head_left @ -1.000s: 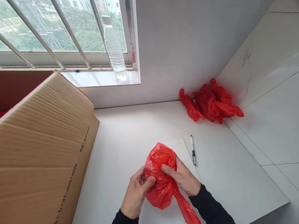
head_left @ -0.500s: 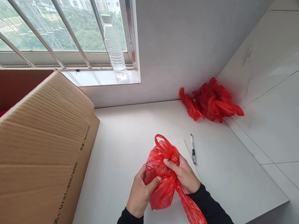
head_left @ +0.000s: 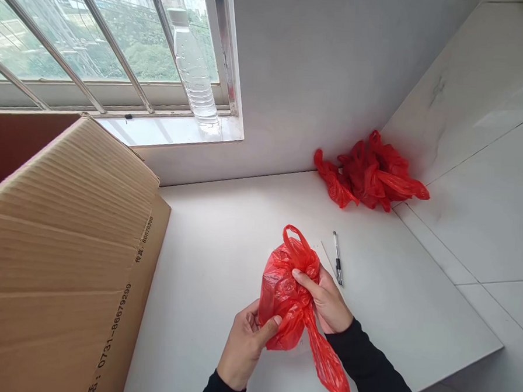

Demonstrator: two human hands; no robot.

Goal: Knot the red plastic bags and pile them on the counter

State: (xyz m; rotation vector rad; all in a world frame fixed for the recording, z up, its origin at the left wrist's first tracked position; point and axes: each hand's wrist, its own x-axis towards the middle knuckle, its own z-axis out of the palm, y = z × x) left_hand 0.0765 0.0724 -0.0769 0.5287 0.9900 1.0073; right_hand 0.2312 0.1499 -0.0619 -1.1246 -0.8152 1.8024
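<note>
A crumpled red plastic bag [head_left: 285, 291] is held up between my two hands over the white table [head_left: 205, 263]. My left hand [head_left: 247, 338] pinches its lower left edge, thumb in front and fingers curled behind. On the bag's right side, my right hand [head_left: 326, 296] grips the gathered part, with the thumb lying across the front. One handle loop stands up at the top, and the other hangs down past my right wrist. Whatever the bag contains is hidden. Just beyond my right hand lies a black and clear pen [head_left: 337, 258], beside a partly covered white sheet [head_left: 328, 255].
A large open cardboard box [head_left: 69, 256] stands on the left. Several red plastic bags [head_left: 372, 175] lie heaped in the far right corner against the wall. On the sill of the barred window stands a clear bottle [head_left: 195, 70]. The table's edge runs along the lower right.
The bag has been turned slightly and raised a little in my hands, and its hanging loop has swung left. My left thumb has slid toward the bag's lower edge. My view has tilted slightly.
</note>
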